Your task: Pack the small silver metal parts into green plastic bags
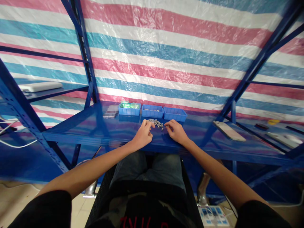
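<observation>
A loose pile of small grey metal-looking parts lies on the blue shelf in front of me; their exact kind is too small to make out. My left hand is at the pile's left side, its fingers curled and thumb bent inward. On the right side, my right hand has its thumb and fingertips pinched together close to the parts. Whatever sits between the fingertips of either hand is too small to name. Just behind the pile stand a middle blue bin with a few small pieces inside and a right blue bin.
A left blue bin holds green-tinted plastic bags. Beside it lies a blurred-out flat item. A phone rests on the shelf at right. Blue metal uprights and a striped tarp enclose the shelf.
</observation>
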`<move>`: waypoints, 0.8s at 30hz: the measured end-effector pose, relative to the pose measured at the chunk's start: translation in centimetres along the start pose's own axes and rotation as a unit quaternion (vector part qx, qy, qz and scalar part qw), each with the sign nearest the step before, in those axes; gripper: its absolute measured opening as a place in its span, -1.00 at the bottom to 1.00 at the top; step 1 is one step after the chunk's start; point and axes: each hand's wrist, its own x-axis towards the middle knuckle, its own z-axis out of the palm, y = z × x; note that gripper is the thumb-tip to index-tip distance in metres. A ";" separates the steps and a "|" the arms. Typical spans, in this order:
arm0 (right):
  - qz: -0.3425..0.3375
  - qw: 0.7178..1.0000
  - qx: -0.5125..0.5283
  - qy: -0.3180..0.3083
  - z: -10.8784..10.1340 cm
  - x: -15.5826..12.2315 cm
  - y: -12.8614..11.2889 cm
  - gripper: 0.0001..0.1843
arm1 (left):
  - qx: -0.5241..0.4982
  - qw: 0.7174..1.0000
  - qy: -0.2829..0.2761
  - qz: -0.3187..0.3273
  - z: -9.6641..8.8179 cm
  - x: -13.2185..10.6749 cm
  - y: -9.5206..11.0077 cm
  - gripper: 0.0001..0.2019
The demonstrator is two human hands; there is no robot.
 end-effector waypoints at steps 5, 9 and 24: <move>-0.029 0.997 0.066 -0.007 1.2 0.4 -3.5 -0.90 | -0.003 1.000 -0.006 0.000 0.0 0.0 0.0 -0.54; 0.013 0.997 0.079 0.004 1.6 0.3 -3.7 -0.93 | 0.001 1.000 -0.027 -0.002 -0.2 0.1 0.2 -0.57; 0.039 0.990 0.113 -0.071 1.0 0.0 -3.9 -0.93 | -0.018 0.997 -0.065 -0.042 -0.8 0.2 0.9 -0.77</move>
